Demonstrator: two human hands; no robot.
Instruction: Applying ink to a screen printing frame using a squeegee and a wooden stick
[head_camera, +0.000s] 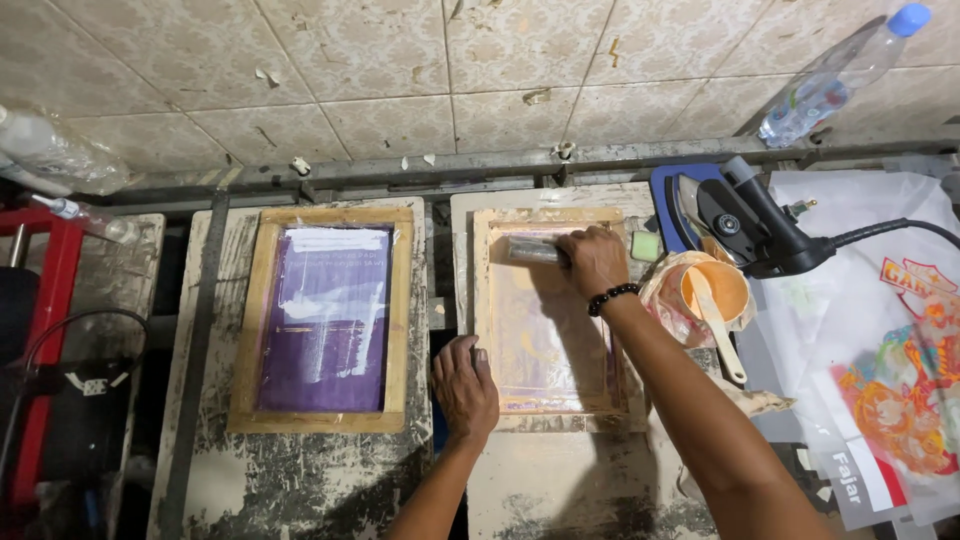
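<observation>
Wooden frame (553, 316): long axis runs away from the person, on the worktop (560, 480).
Squeegee (533, 251): crosswise at the frame's far end.
Right hand (594, 261): nearer, closed around the squeegee.
Left hand (465, 390): flat, fingers loosely spread, pressing the frame's near-left edge.

Paint-caked work boards (300, 470), two wooden screen frames (320, 422) flat on them, seemingly
</observation>
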